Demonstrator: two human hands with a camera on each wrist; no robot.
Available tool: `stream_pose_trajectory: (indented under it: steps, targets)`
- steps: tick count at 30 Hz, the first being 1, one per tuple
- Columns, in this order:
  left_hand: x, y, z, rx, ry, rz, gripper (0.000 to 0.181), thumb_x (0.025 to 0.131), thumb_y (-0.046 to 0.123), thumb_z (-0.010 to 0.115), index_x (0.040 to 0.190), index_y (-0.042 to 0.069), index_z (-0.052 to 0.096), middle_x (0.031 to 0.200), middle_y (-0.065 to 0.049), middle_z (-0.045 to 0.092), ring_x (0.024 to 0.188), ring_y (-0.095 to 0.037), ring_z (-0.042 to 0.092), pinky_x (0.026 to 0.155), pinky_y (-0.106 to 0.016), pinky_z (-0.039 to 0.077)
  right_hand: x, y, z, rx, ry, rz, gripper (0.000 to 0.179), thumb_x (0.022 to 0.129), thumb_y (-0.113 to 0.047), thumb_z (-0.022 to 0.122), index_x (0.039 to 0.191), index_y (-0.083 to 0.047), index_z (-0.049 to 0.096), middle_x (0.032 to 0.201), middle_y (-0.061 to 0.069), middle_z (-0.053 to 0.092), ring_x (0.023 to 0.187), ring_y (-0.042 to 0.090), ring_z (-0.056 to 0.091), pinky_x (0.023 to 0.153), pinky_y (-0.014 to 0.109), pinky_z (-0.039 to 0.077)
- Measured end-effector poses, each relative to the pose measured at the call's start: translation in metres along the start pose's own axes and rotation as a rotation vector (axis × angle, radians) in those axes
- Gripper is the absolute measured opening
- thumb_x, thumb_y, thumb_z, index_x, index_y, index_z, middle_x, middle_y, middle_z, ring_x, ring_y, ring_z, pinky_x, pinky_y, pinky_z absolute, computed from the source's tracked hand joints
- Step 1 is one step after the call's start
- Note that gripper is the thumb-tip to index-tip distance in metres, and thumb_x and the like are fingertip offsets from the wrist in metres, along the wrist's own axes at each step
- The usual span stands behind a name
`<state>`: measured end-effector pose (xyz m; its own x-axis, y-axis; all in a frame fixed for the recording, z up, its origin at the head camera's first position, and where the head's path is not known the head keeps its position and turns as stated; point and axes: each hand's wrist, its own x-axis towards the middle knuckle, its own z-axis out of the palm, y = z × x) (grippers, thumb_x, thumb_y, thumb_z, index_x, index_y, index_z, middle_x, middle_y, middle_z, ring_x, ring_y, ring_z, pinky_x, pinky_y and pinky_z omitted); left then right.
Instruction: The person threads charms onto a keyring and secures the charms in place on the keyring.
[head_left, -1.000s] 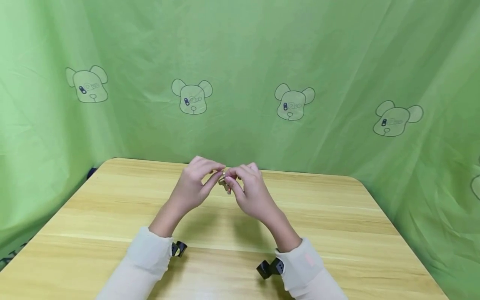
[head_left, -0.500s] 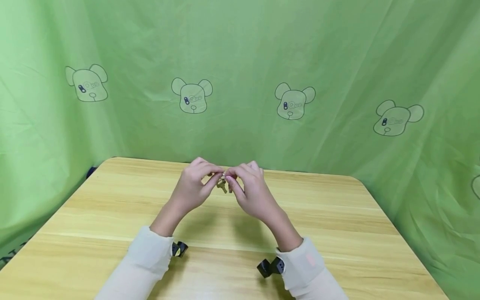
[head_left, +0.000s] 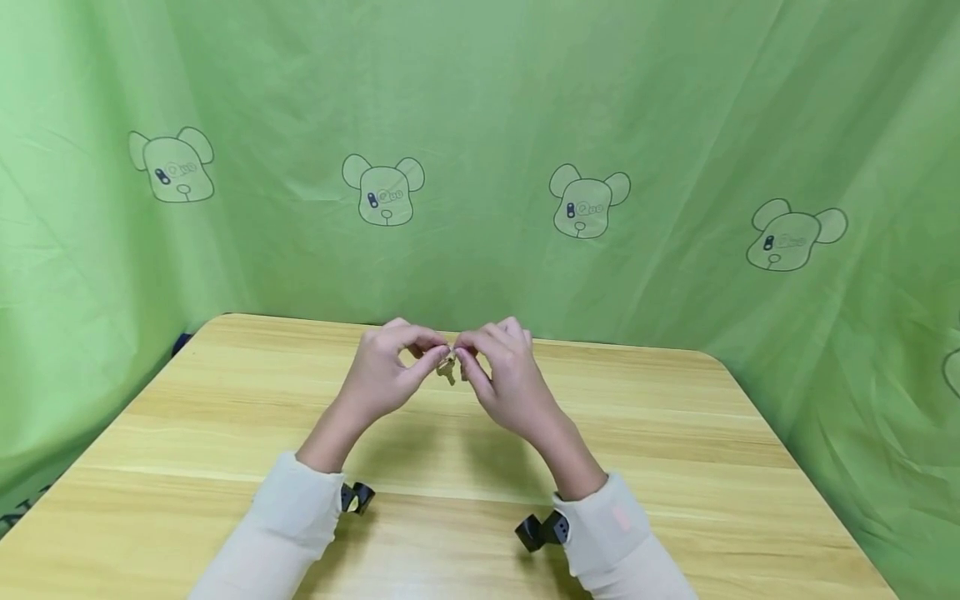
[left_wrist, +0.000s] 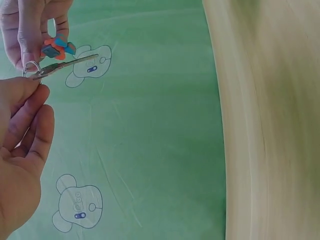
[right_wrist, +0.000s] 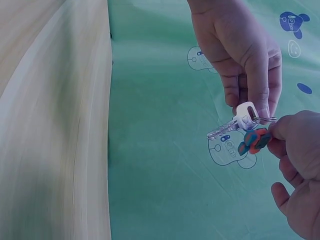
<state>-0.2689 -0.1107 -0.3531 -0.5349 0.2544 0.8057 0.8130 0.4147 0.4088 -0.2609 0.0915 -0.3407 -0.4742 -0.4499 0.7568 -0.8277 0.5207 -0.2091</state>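
Note:
Both hands meet above the far half of the table, fingertips close together. My left hand [head_left: 382,371] pinches a thin metal key ring [right_wrist: 265,119] between thumb and index finger. From the other side my right hand [head_left: 506,379] pinches the same ring between thumb and forefinger. A metal key [right_wrist: 245,118] hangs from the ring, its blade pointing down in the head view. Beside the key dangles a small orange-and-blue charm [left_wrist: 58,48], close by the right fingertips. The fingers hide part of the ring.
The light wooden table [head_left: 442,542] has rounded far corners. A green curtain [head_left: 480,100] printed with bear heads surrounds it at the back and sides. Small black cameras [head_left: 542,532] sit at both sleeve cuffs.
The key and charm have turned on the ring, so the key blade now hangs in front and the charm's orange no longer shows. Both hands have shifted only slightly.

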Motion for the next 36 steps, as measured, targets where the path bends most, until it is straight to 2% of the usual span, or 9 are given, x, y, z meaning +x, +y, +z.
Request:
stream_pose_trajectory:
  steps: [3, 10, 19, 23, 30, 36]
  targets:
    - [-0.0003, -0.0001, 0.0002, -0.003, -0.008, -0.005, 0.003, 0.09, 0.004, 0.077, 0.093, 0.003, 0.078, 0.082, -0.003, 0.075, 0.076, -0.015, 0.066, 0.064, -0.026, 0.056, 0.0004, 0.0001, -0.0003, -0.008, 0.003, -0.01, 0.005, 0.096, -0.005, 0.069, 0.095, -0.009, 0.071, 0.082, -0.001, 0.064, 0.084, 0.023, 0.046, 0.074, 0.037, 0.03]
    - [-0.0014, 0.0008, 0.0028, -0.064, 0.004, -0.073, 0.004, 0.092, 0.004, 0.074, 0.092, 0.003, 0.078, 0.08, -0.001, 0.074, 0.075, -0.015, 0.066, 0.059, -0.032, 0.058, 0.0002, 0.001, -0.0002, -0.017, 0.006, -0.03, 0.005, 0.095, -0.003, 0.071, 0.095, -0.008, 0.071, 0.082, -0.002, 0.064, 0.083, 0.02, 0.045, 0.074, 0.036, 0.03]
    - [-0.002, 0.0026, 0.005, -0.119, 0.032, -0.164, 0.004, 0.092, 0.003, 0.074, 0.095, 0.003, 0.077, 0.078, -0.001, 0.074, 0.07, -0.014, 0.067, 0.062, -0.03, 0.058, 0.0009, 0.0018, -0.0036, -0.031, -0.031, -0.048, 0.004, 0.095, -0.005, 0.071, 0.094, -0.009, 0.072, 0.082, -0.002, 0.066, 0.085, 0.022, 0.047, 0.075, 0.036, 0.03]
    - [-0.0019, 0.0018, 0.0057, -0.131, 0.006, -0.161, 0.005, 0.092, 0.004, 0.075, 0.096, 0.003, 0.077, 0.079, -0.001, 0.075, 0.069, -0.013, 0.068, 0.063, -0.03, 0.059, 0.0004, 0.0032, -0.0046, -0.042, -0.037, -0.043, 0.004, 0.097, -0.008, 0.07, 0.095, -0.008, 0.073, 0.084, -0.001, 0.067, 0.085, 0.022, 0.047, 0.075, 0.036, 0.03]
    - [-0.0026, 0.0019, 0.0072, -0.063, -0.059, -0.112, 0.005, 0.093, 0.009, 0.076, 0.092, 0.004, 0.078, 0.082, -0.002, 0.075, 0.072, -0.013, 0.067, 0.062, -0.036, 0.059, -0.0002, 0.0051, -0.0068, -0.049, -0.035, -0.027, 0.005, 0.097, -0.009, 0.069, 0.097, -0.006, 0.073, 0.088, 0.001, 0.069, 0.085, 0.022, 0.047, 0.076, 0.038, 0.032]
    - [-0.0029, 0.0016, 0.0086, -0.06, -0.029, -0.131, 0.004, 0.094, 0.005, 0.074, 0.096, 0.003, 0.076, 0.081, -0.002, 0.074, 0.073, -0.014, 0.067, 0.063, -0.031, 0.058, -0.0003, 0.0052, -0.0059, -0.053, -0.03, -0.046, 0.003, 0.096, -0.007, 0.07, 0.095, -0.007, 0.073, 0.085, -0.001, 0.068, 0.084, 0.022, 0.048, 0.075, 0.037, 0.032]
